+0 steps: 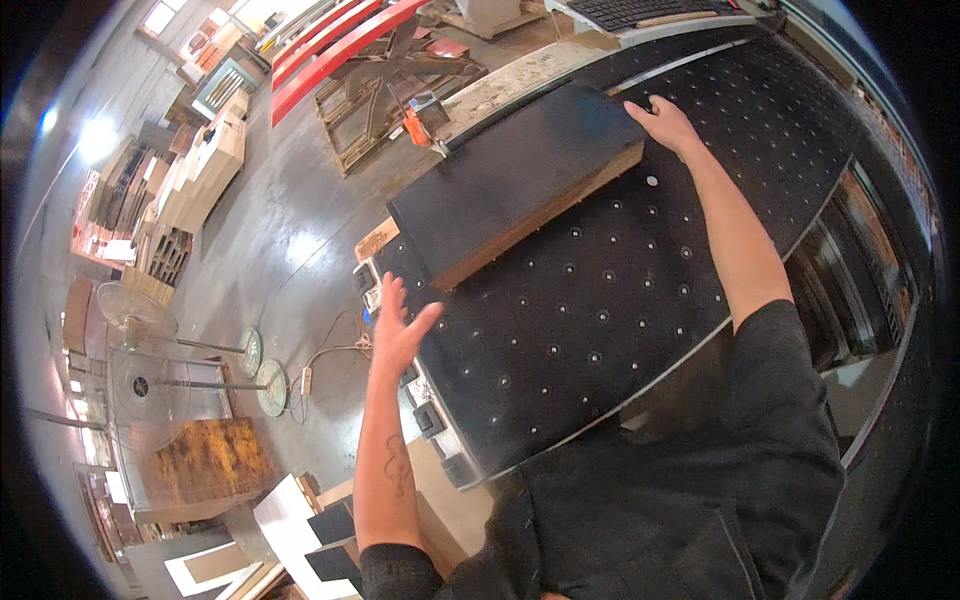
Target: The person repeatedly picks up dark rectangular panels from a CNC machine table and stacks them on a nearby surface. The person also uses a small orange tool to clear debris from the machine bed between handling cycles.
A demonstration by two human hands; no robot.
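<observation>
A long stack of dark boards (510, 175), or one thick board, lies across the black worktable (600, 300); its near side shows a brown edge. At the right end of it is my right hand (665, 125), the fingertips at the far right corner and the thumb raised apart from them. My left hand (402, 325) is off the near left corner of the dark boards, over the table's left edge. Its fingers are spread and nothing is in them. Whether the right fingertips press on the boards or only meet their end, I cannot tell.
Small pale studs dot the tabletop. An orange-handled tool (416, 128) sits behind the boards by a pale rail (530, 70). Red beams (345, 50) lie beyond. On the left stand fans (145, 385), a cable on the floor (330, 350) and stacked panels (205, 170).
</observation>
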